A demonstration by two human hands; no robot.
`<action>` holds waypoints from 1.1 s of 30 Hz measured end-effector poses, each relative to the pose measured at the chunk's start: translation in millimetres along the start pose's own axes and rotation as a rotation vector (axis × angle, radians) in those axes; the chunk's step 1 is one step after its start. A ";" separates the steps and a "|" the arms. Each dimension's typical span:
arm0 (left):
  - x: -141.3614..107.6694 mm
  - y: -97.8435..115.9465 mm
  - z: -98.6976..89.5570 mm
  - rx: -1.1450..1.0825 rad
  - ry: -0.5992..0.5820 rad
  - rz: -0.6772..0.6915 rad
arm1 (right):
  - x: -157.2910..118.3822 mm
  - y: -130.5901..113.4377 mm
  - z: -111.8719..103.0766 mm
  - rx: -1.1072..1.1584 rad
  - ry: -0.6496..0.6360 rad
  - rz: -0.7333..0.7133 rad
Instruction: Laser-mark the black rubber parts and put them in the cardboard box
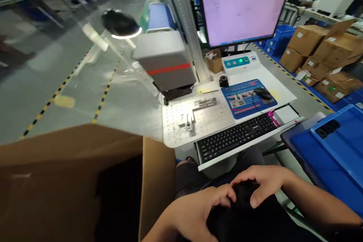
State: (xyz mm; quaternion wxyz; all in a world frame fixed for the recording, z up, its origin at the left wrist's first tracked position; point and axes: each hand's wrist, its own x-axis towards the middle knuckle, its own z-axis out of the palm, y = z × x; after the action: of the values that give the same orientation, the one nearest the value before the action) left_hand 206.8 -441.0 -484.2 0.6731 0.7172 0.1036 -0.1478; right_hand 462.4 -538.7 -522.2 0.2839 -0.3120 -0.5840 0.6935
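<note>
Low in the head view, my left hand and my right hand are close together in front of my dark clothing. Their fingers curve around something black, whose outline merges with the clothing, so I cannot make out what it is. The left fingertips touch its near left side; the right thumb and fingers lie over its right side. Beyond the hands, a perforated metal plate on the white workbench carries small metal fixtures under a grey machine head.
An open cardboard box stands at left. A keyboard rests on a pulled-out tray, below a blue mat with a mouse. Behind is a monitor. Blue bins are at right, near stacked cartons. A round lamp hangs left.
</note>
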 end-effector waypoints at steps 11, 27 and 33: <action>-131.8 -89.0 -2.9 -0.662 0.488 0.218 | 65.1 1.1 24.4 0.024 0.339 0.053; -187.9 -178.6 -14.4 -1.022 0.955 0.319 | 256.6 33.5 -110.4 -0.480 1.140 -0.065; -189.0 -175.4 -15.7 -1.026 0.940 0.284 | 283.7 34.1 -115.3 -0.545 1.156 -0.092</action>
State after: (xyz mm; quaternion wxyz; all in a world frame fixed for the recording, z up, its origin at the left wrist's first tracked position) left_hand -29.7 -403.1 -580.9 0.8226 0.3043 0.3450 0.3341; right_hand 366.8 -255.9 -598.7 0.4929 -0.6713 -0.5047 0.2273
